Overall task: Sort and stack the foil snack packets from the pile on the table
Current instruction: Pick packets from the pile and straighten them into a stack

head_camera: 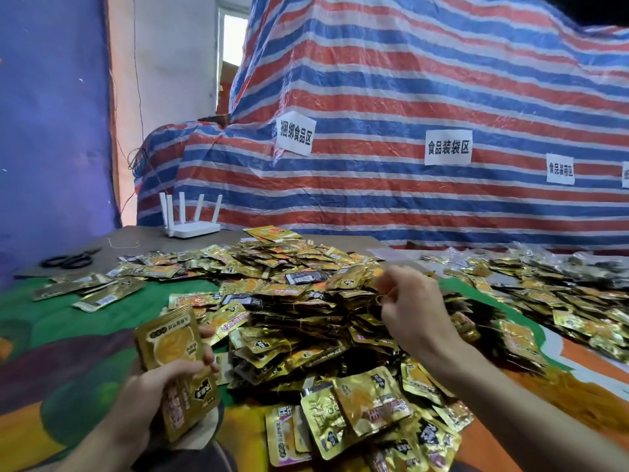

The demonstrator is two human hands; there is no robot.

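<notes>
While my left hand (153,386) grips a small stack of gold foil packets (177,362), my right hand (408,301) pinches another atop the heaped table pile (306,301); light, slippery, best held by edges.

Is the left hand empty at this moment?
No, the left hand grips a small stack of gold foil packets, with the thumb lying across the front packet.

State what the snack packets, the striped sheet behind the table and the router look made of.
Packets: metallised foil film, glossy gold, creased with bright glints. Striped sheet: probably woven plastic tarpaulin, with a crinkled, faintly shiny surface. Router: apparently hard white plastic, smooth and matte.
</notes>
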